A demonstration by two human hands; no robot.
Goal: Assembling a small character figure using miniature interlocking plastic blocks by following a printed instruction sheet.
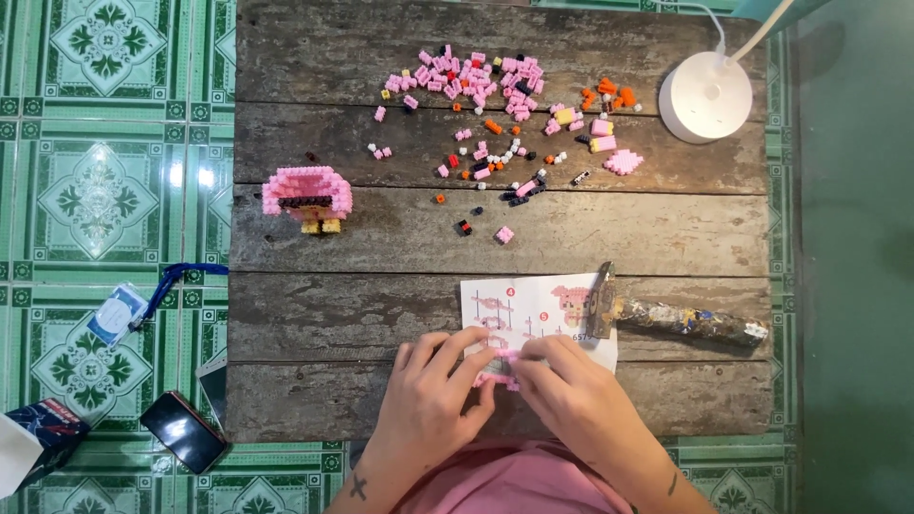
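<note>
Both my hands meet at the near edge of a weathered wooden table (381, 238). My left hand (433, 390) and my right hand (571, 390) pinch a small pink brick assembly (500, 366) between their fingertips, over a white instruction sheet (533, 309). A half-built pink brick model with yellow feet (307, 197) stands at the table's left. A scatter of loose small bricks (495, 90), mostly pink with some orange, black and white, lies across the far half of the table.
A hammer (666, 319) with a paint-spattered handle lies on the sheet's right edge. A white lamp base (705, 97) sits at the far right corner. On the green tiled floor to the left lie a phone (184, 430), a badge on a blue lanyard (119, 312) and a small box (38, 433).
</note>
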